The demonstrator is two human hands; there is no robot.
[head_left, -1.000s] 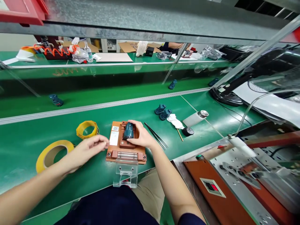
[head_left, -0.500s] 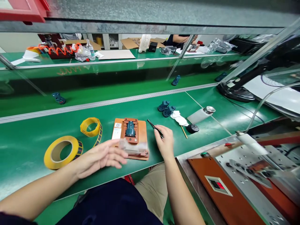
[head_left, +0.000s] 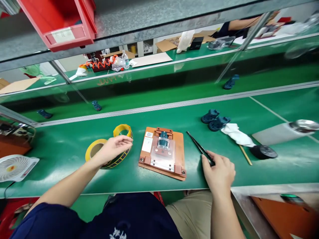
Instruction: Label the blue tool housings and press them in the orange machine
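My right hand [head_left: 219, 171] is closed around black tweezers [head_left: 199, 146], whose tips point up and to the left over the bench. My left hand [head_left: 116, 147] is over the yellow label roll [head_left: 96, 147] and its loose strip [head_left: 119, 161]. Its fingers are loosely curved, fingertips at the strip's edge; I see nothing held in them. Between the hands lies an orange-brown fixture [head_left: 179, 146] with a white paper label. A dark teal plastic part [head_left: 163, 135] sits in it, partly beneath a clear hinged cover [head_left: 161, 159].
Two teal parts [head_left: 216, 122] stand at the right, beside a white cloth [head_left: 236, 134], a thin stick [head_left: 245, 155], a black round cap [head_left: 264, 152] and a white bottle [head_left: 274, 133]. A small fan [head_left: 16, 167] is at left. Overhead, a red bin [head_left: 62, 30] hangs on a metal shelf.
My left hand has left the fixture and moved left to the label strip. The clear cover now lies over the teal part. My right hand still holds the tweezers. The camera view has shifted left.
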